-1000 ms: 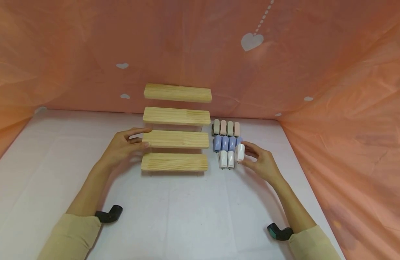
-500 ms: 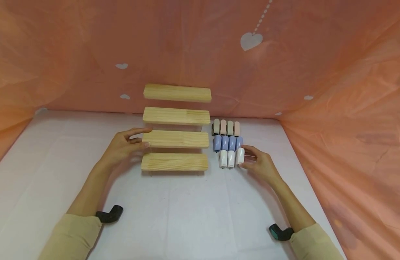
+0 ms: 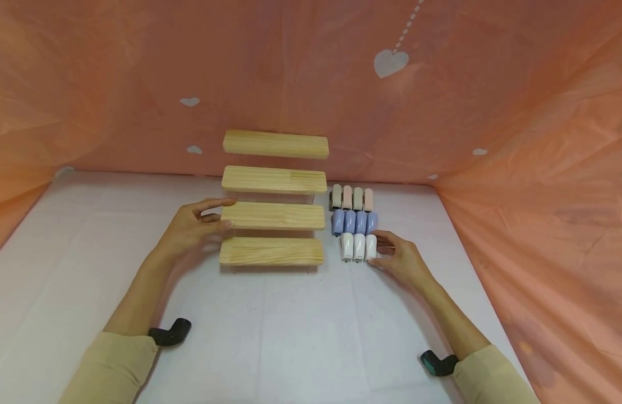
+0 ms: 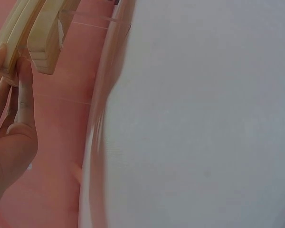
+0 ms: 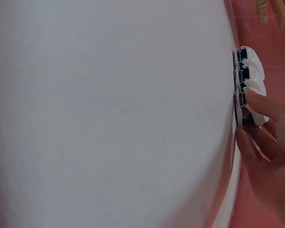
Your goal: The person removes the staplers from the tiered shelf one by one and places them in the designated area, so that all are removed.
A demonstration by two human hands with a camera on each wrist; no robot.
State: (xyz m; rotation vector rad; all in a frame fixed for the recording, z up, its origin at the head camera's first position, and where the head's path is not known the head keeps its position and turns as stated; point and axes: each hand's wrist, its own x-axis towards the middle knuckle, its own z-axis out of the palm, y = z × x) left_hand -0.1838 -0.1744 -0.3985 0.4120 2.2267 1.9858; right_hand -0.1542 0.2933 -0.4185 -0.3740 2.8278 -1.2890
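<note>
My right hand holds a white mini stapler between thumb and fingers, at the right end of the front row. Two more white staplers stand beside it; in the right wrist view their dark metal undersides show along the table surface. Behind them runs a row of blue staplers, then a row of beige and pink ones. With my left hand I grip the left end of a tiered wooden shelf, at its second step from the front. The left wrist view shows fingers around that board's end.
The white tabletop spreads in front of the shelf and staplers. A pink-orange curtain with hearts hangs behind and along the sides. A black wrist device sticks out from each forearm near the sleeve.
My right hand has lowered the white stapler toward me and slightly left, bringing it into line alongside the other two white ones. The left hand stays on the shelf.
</note>
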